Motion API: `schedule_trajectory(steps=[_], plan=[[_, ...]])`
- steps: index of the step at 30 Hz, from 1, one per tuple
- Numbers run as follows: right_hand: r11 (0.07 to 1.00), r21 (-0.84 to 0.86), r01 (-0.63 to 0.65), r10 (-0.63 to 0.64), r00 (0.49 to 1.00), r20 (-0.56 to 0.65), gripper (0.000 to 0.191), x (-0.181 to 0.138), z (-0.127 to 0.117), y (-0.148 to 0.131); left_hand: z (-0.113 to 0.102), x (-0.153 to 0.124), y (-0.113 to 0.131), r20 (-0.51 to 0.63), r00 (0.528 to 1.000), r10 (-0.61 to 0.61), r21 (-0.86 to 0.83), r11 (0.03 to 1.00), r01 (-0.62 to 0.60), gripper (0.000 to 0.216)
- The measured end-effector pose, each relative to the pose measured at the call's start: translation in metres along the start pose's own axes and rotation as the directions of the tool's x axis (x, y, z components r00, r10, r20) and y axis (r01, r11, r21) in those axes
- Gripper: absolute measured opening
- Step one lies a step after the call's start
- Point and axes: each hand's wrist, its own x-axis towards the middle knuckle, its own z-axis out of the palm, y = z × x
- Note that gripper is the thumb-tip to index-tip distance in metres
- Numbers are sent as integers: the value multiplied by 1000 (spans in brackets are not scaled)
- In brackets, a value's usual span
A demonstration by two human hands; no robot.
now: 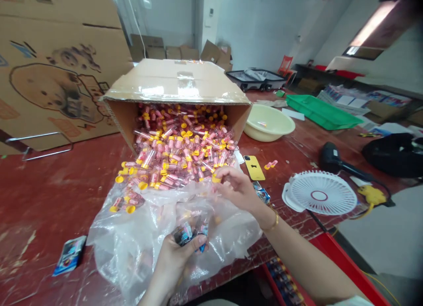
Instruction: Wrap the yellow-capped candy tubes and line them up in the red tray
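Note:
My left hand [176, 257] is closed around small blue printed packets [202, 230], low over the clear plastic sheet [132, 240]. Farther forward, my right hand [238, 189] pinches a small clear tube by its yellow cap [216, 178], at the near right edge of the heap. The heap of yellow-capped tubes with pink contents [178, 143] spills from a cardboard box [175, 83] lying on its side. Fingers partly hide the pinched tube and the packets.
On the red table [33, 191] lie a blue packet [70, 255], a yellow phone [254, 167], a pale basin [271, 123], a white fan [319, 193] and a dark hair dryer [330, 158]. A green tray [320, 112] sits farther back. A large carton [59, 68] stands left.

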Motion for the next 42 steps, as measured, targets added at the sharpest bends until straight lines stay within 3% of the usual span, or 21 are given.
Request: schedule_trajectory(steps=[2,6,9,12,14,16,19,20,24,28,42], plan=[[993,112,32,-36,999,35,12,-14,-6,-20,2,1,0,32,999,27,68,997,-29,18],[995,88,54,-70,978,195,15,-17,-8,-38,7,2,1,76,995,56,139,988,-67,18],[979,177,-106,59,966,251,10,-16,1,-30,9,-1,1,77,997,21,38,999,-24,20],[867,375,-329,258,939,228,10,-27,16,-15,12,-4,2,57,994,-96,-113,988,102,28],[798,462,-388,322,921,217,11,-43,28,-10,15,-5,5,46,986,-163,-183,969,169,33],[778,491,-393,318,919,232,23,-62,39,-11,19,-5,8,52,983,-177,-242,953,185,33],[786,486,-382,291,922,255,70,-87,55,-19,25,-3,11,60,981,-184,-270,943,193,31],[794,477,-378,299,925,236,77,-92,59,-22,26,-2,11,72,980,-186,-266,943,199,31],[804,459,-378,346,925,157,63,-98,67,-23,21,-5,10,118,984,-137,-198,967,159,37],[859,410,-306,294,951,93,65,-98,64,-19,13,-8,3,88,990,-110,-94,989,118,39],[882,397,-254,248,966,66,63,-101,62,-23,17,-11,0,60,990,-130,-121,983,137,36]])
